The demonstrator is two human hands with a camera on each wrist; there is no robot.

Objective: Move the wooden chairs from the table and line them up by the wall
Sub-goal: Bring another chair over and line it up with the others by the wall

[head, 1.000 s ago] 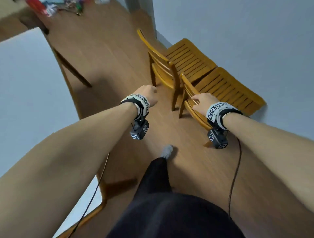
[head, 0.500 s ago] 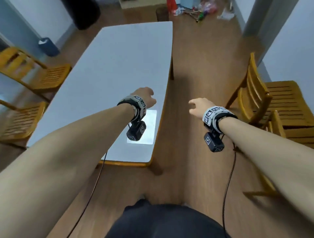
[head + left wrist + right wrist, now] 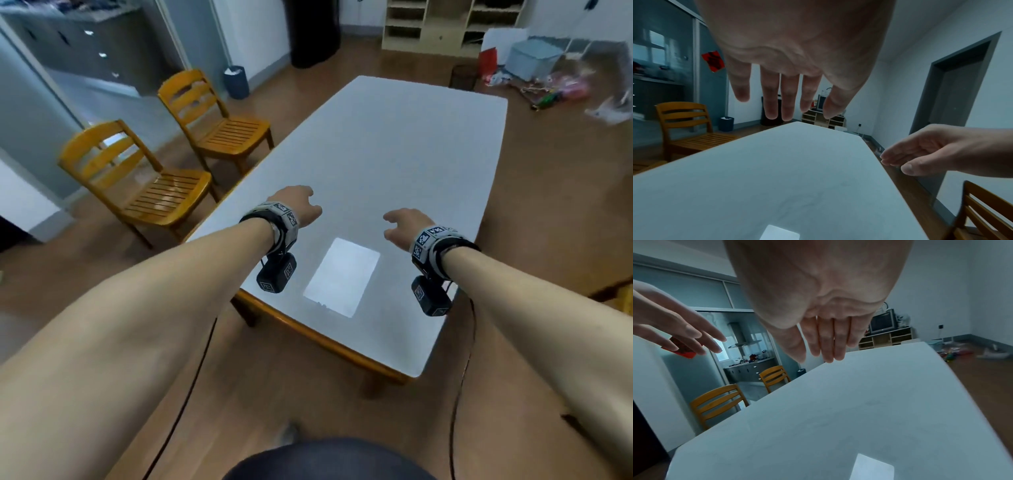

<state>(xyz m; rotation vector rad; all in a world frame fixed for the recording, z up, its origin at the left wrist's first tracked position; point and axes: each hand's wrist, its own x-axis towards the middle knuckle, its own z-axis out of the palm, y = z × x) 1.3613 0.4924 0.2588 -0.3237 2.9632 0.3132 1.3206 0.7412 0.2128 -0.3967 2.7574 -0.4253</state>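
Two wooden slatted chairs stand along the left side of the white table (image 3: 394, 144): the near chair (image 3: 144, 181) and the far chair (image 3: 219, 126). Both also show in the right wrist view, near chair (image 3: 717, 404) and far chair (image 3: 774, 376). My left hand (image 3: 298, 209) and right hand (image 3: 402, 224) hover empty above the table's near end, fingers straight and relaxed. The left wrist view shows the left hand (image 3: 783, 97) with fingers spread, and the back of another chair (image 3: 982, 211) at the right by the wall.
A blue bin (image 3: 236, 82) stands by the far left wall. A dark bin (image 3: 464, 77), a red bag (image 3: 488, 61), a grey box (image 3: 534, 58) and scattered litter (image 3: 561, 92) lie at the far right. Shelves (image 3: 452, 24) line the back wall.
My view has swung left from the two chairs by the wall to the table. My right hand let go of the chair back, and both hands now hang over the table.
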